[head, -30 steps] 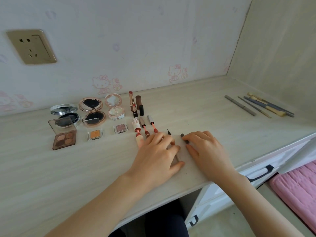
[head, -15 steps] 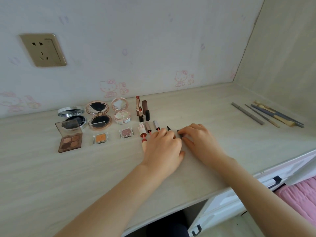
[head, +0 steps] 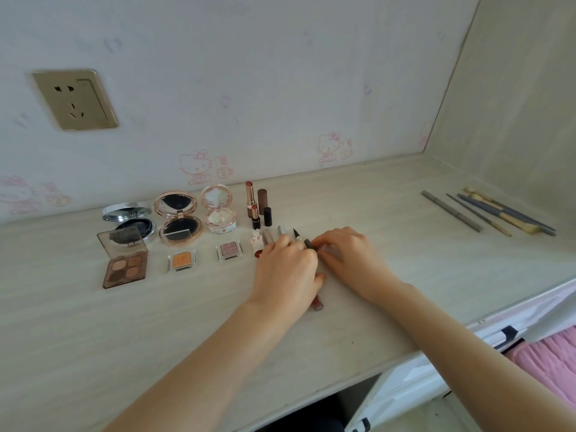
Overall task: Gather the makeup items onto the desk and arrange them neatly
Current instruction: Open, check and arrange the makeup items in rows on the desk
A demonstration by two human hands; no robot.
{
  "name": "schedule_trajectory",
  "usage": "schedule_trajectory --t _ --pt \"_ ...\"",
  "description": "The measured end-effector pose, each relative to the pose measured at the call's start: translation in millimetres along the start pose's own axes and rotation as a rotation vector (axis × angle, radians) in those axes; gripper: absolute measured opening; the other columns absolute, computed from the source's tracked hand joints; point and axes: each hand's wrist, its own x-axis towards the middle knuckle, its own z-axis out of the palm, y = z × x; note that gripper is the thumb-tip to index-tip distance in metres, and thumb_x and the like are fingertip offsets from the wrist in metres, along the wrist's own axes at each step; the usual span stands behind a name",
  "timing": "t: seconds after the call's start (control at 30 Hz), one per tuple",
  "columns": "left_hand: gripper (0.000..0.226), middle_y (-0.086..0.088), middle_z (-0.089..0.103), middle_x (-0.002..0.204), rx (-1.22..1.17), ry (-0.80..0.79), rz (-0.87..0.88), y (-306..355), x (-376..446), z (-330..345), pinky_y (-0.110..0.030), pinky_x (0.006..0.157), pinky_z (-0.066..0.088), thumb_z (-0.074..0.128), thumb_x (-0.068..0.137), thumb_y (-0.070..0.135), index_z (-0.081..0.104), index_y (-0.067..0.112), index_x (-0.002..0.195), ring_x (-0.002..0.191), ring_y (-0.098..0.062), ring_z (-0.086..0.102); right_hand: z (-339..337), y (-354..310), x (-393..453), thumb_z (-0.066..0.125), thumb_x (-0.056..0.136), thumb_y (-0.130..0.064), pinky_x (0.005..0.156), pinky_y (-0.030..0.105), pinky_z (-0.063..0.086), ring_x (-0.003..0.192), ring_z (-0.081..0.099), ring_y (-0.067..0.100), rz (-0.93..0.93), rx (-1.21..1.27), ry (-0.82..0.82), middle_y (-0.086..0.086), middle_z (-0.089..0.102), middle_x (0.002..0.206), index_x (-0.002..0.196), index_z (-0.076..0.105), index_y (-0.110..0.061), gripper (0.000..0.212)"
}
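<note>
Makeup items lie in loose rows on the pale wood-grain desk (head: 389,275), toward its back left. Both hands meet at the right end of the row, over a cluster of slim tubes. The left hand (head: 286,269) lies palm down with fingers curled over the tubes, and a glossy dark-red tube (head: 317,304) pokes out beneath its heel; whether the fingers actually grip anything cannot be told. The right hand (head: 349,257) pinches the end of a thin olive-grey pencil (head: 309,244) between curled fingertips. Just beside it a black pointed liner tip (head: 296,233) sticks out past the left knuckles, next to two silvery tube caps (head: 282,229).

Behind the hands stand two uncapped lipsticks (head: 250,199) with rose-gold barrels, a brown cylindrical cap (head: 262,201) and a shorter black one (head: 267,216). Further left sit three round open compacts: a floral pearly one (head: 219,210), a rose-gold one (head: 178,221) with a dark mirror, and a chrome one (head: 131,221). In front of them lie a square clear-lidded eyeshadow quad (head: 124,266) in browns, an orange single pan (head: 181,260) and a shimmery pink single pan (head: 230,249).

Well apart, at the far right, several long thin brushes and pencils (head: 486,215) lie slanted side by side. A beige wall socket (head: 74,99) sits on the cartoon-cat-patterned wall.
</note>
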Motion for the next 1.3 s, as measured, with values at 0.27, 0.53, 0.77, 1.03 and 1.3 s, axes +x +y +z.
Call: schedule_trajectory --t 0.27,0.53,0.77,1.03,1.3 --pt "0.039 0.005 0.063 0.113 -0.032 0.007 -0.012 -3.6 0.8 1.0 -0.033 0.093 0.042 0.055 0.087 0.047 0.064 0.022 0.116 0.118 -0.019 0.046 -5.5 1.6 -4.4 0.056 0.085 -0.002 0.083 0.020 0.039 0.101 0.054 0.019 -0.016 -0.018 -0.018 -0.001 0.068 0.102 0.104 0.069 -0.015 0.026" --pt "0.031 0.008 0.065 0.106 -0.130 0.085 0.029 -4.0 11.3 4.0 -0.032 0.083 0.047 0.051 0.092 0.041 0.068 0.019 0.106 0.111 -0.014 0.048 -34.1 22.3 -18.5 0.053 0.093 -0.014 0.097 0.028 0.042 0.119 0.049 0.020 0.026 -0.167 -0.067 0.001 0.061 0.121 0.119 0.062 -0.015 0.027" --pt "0.026 0.006 0.067 0.106 -0.162 0.051 0.199 17.1 51.2 6.1 -0.033 0.080 0.048 0.047 0.094 0.027 0.068 0.017 0.105 0.110 -0.014 0.051 -80.3 53.9 -43.6 0.049 0.097 -0.023 0.097 0.022 0.037 0.127 0.043 0.013 0.112 -0.348 -0.096 -0.005 0.055 0.131 0.129 0.056 -0.020 0.033" --pt "0.029 0.003 0.065 0.117 -0.287 -0.036 0.336 78.2 119.7 34.2 -0.035 0.089 0.047 0.047 0.093 0.022 0.066 0.024 0.115 0.115 -0.019 0.051 -123.5 106.7 -56.9 0.053 0.094 -0.019 0.100 0.035 0.043 0.122 0.049 0.023 0.251 -0.418 -0.054 0.003 0.059 0.125 0.125 0.059 -0.014 0.031" --pt "0.038 -0.010 0.056 0.130 -0.342 -0.161 0.301 125.6 188.1 69.6 -0.038 0.101 0.042 0.046 0.091 0.024 0.058 0.023 0.127 0.123 -0.029 0.050 -152.1 149.0 -55.3 0.050 0.094 -0.019 0.089 0.040 0.049 0.121 0.046 0.025 0.354 -0.551 0.035 0.007 0.062 0.119 0.119 0.063 -0.015 0.029"
